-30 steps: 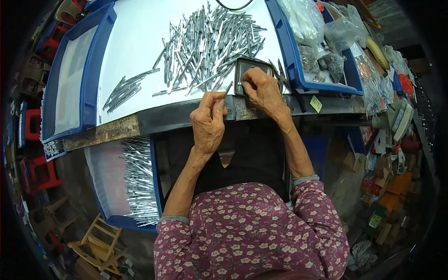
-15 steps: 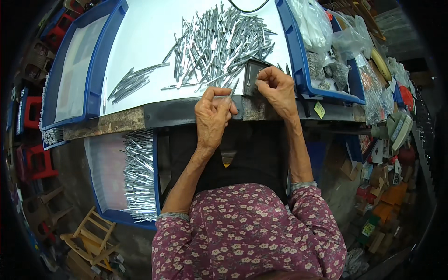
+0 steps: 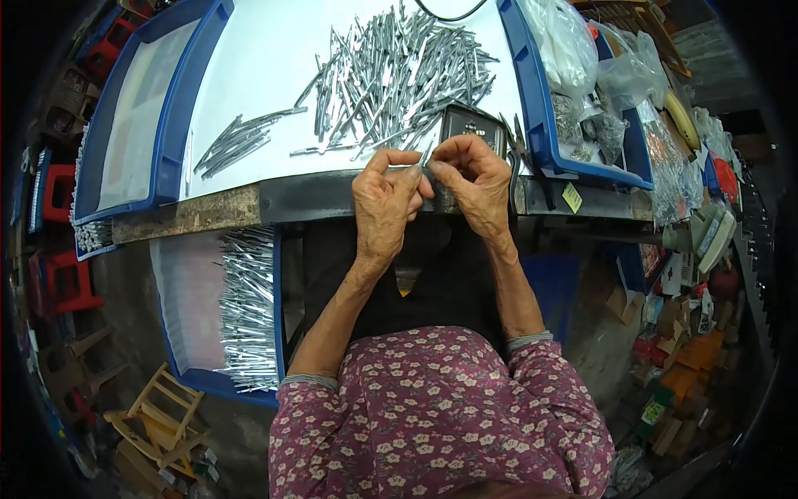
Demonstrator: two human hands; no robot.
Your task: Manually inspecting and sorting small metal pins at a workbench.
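Observation:
Above the table's front edge my two hands meet at the fingertips. Pinched in my left hand (image 3: 384,200) is a thin silvery metal rod (image 3: 428,152), its upper end standing out between thumb and forefinger. The thumb and forefinger of my right hand (image 3: 475,179) are closed at that end; any small piece between them is too small to make out. Just behind the right hand lies a small dark tray (image 3: 453,123) with a few tiny bright parts in it. A large heap of similar metal rods (image 3: 395,79) covers the white tabletop beyond.
A smaller group of rods (image 3: 241,143) lies to the left, near a blue-rimmed tray (image 3: 162,125). Pliers (image 3: 520,143) sit right of the dark tray. A blue bin (image 3: 540,125) with plastic bags stands at the right. Below the table, another blue tray (image 3: 193,333) holds many rods.
My right hand has moved left from the dark tray to the rod's end in my left hand. The tray's tiny parts now show. My left hand keeps its pinch.

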